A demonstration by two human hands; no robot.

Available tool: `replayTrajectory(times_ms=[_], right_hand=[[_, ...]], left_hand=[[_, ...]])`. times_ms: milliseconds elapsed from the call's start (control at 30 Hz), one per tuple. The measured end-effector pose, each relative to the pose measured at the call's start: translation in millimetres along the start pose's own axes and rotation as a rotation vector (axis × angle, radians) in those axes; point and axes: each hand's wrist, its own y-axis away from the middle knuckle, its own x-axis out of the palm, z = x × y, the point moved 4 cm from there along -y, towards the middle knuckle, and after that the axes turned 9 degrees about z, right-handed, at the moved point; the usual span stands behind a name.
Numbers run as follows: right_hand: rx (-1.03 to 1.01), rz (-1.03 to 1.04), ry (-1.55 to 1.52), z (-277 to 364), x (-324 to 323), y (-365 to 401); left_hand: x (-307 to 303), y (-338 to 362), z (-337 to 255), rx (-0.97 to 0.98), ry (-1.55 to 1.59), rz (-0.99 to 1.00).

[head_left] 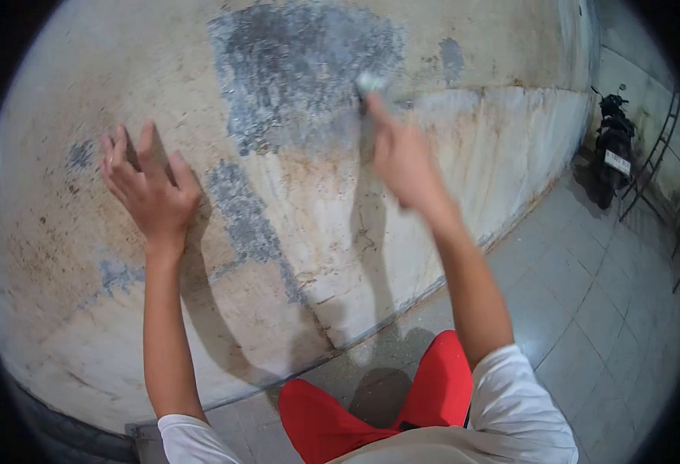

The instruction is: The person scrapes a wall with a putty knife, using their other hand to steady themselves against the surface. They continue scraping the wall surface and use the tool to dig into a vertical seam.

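My left hand (153, 185) rests on the stained wall (309, 193) with its fingers spread and nothing held. Higher up and to the right, my right hand (408, 162) is closed around a small pale tool (371, 83), its index finger stretched along it. The tool is blurred, so its shape is unclear; its tip is at the lower right part of a large bare grey patch (301, 69). A narrower grey patch (247, 216) runs down the wall between my two hands. Paint around both patches is beige, with brown stains.
Red trousers (442, 379) show below, beside the foot of the wall. Grey floor tiles (580, 286) extend to the right. A parked motorbike (615, 147) and a metal ladder (661, 151) stand at the far right.
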Motion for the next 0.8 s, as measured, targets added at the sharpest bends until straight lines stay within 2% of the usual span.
replayTrajectory(times_ms=[67, 100, 167, 267, 367, 400, 467, 600, 667, 800], right_hand=[[0.005, 0.172, 0.021, 15, 58, 52], [-0.003, 0.181, 0.018, 23, 76, 60], [-0.094, 0.151, 0.223, 41, 100, 68], [-0.205, 0.051, 0.227, 71, 81, 23], [-0.211, -0.038, 0.195, 81, 81, 9], [-0.213, -0.034, 0.196, 81, 84, 21], [-0.167, 0.200, 0.280, 78, 99, 51], [-0.242, 0.140, 0.278, 93, 92, 28], [-0.181, 0.121, 0.153, 110, 83, 2], [-0.209, 0.030, 0.273, 113, 96, 32]], left_hand=[[0, -1, 0, -0.002, 0.023, -0.010], [0, -1, 0, -0.008, 0.012, -0.006], [0, -1, 2, -0.002, 0.037, -0.022], [0, 0, 3, -0.002, 0.023, -0.023], [1, -1, 4, 0.002, 0.027, -0.042], [1, -1, 4, 0.006, 0.030, -0.053], [1, -1, 5, 0.003, 0.027, -0.051], [0, 0, 5, -0.014, 0.031, -0.040], [0, 1, 6, -0.025, 0.033, -0.035], [1, 1, 7, -0.023, 0.047, -0.035]])
